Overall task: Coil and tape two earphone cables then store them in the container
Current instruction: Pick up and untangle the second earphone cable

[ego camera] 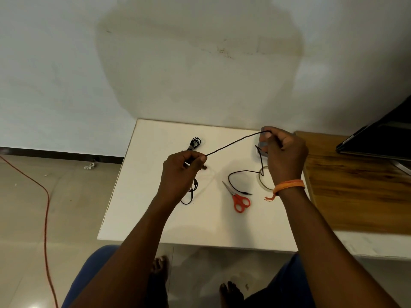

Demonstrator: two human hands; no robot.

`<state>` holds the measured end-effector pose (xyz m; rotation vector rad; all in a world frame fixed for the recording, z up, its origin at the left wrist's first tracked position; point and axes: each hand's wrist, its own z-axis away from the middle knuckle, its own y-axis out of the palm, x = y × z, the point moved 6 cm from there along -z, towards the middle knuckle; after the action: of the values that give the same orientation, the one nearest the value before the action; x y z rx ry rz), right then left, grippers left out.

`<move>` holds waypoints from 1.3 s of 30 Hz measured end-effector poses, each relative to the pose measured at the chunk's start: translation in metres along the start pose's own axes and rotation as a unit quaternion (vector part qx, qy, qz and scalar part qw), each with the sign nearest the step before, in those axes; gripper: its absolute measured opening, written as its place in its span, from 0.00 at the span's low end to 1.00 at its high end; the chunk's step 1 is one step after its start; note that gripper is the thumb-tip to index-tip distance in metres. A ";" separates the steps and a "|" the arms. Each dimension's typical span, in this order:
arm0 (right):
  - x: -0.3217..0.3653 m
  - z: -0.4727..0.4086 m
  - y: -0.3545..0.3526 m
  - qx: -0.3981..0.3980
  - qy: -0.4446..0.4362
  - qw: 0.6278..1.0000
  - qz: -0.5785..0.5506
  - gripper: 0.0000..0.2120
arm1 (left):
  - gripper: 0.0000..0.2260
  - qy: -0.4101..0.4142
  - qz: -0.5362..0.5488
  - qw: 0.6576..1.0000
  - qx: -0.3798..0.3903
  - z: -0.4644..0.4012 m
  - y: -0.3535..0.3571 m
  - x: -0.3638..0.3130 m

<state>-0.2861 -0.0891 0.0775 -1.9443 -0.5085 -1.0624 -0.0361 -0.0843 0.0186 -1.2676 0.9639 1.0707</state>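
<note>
A black earphone cable (231, 145) is stretched taut above the white table (155, 218). My left hand (180, 174) pinches its near end; the earbud part hangs below that hand onto the table. My right hand (282, 152) pinches the far end at the back right, and the rest of the cable loops down to its plug (246, 193) by the scissors. A second black earphone cable (194, 143) lies bundled at the back of the table. A tape roll (263, 185) lies partly under my right wrist. A grey container (262, 147) is mostly hidden behind my right hand.
Red-handled scissors (239, 200) lie in the middle of the table. A wooden surface (355, 192) adjoins on the right, with a dark screen (382, 138) on it. An orange cord (45, 218) runs across the floor at left. My knees and feet are below the table's front edge.
</note>
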 end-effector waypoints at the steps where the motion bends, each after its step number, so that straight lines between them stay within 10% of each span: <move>1: 0.002 0.001 0.002 0.016 -0.010 1.000 0.024 0.11 | 0.05 0.002 0.005 1.000 0.003 -0.001 0.001 0.000; 7: 0.025 0.032 0.041 0.279 -0.073 0.957 0.031 0.29 | 0.05 0.030 0.016 0.997 0.068 0.004 0.015 -0.009; 11: 0.037 0.057 0.062 0.391 -0.115 0.913 0.020 0.14 | 0.06 0.056 0.015 0.996 0.066 0.006 0.016 -0.011; 27: -0.005 0.000 0.000 0.005 0.008 0.997 0.076 0.11 | 0.02 0.021 -0.122 0.987 0.100 0.002 0.006 0.008; 32: -0.017 -0.002 0.004 0.046 0.029 0.990 0.133 0.09 | 0.04 0.002 -0.121 0.988 0.099 0.000 0.006 0.012; 39: 0.012 0.030 0.043 0.299 -0.033 0.951 0.069 0.24 | 0.06 0.008 -0.053 0.995 0.086 0.002 0.013 0.005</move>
<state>-0.2355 -0.0895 0.0584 -1.4523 -0.6358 -0.6538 -0.0474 -0.0821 0.0103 -1.1745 0.9683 0.8764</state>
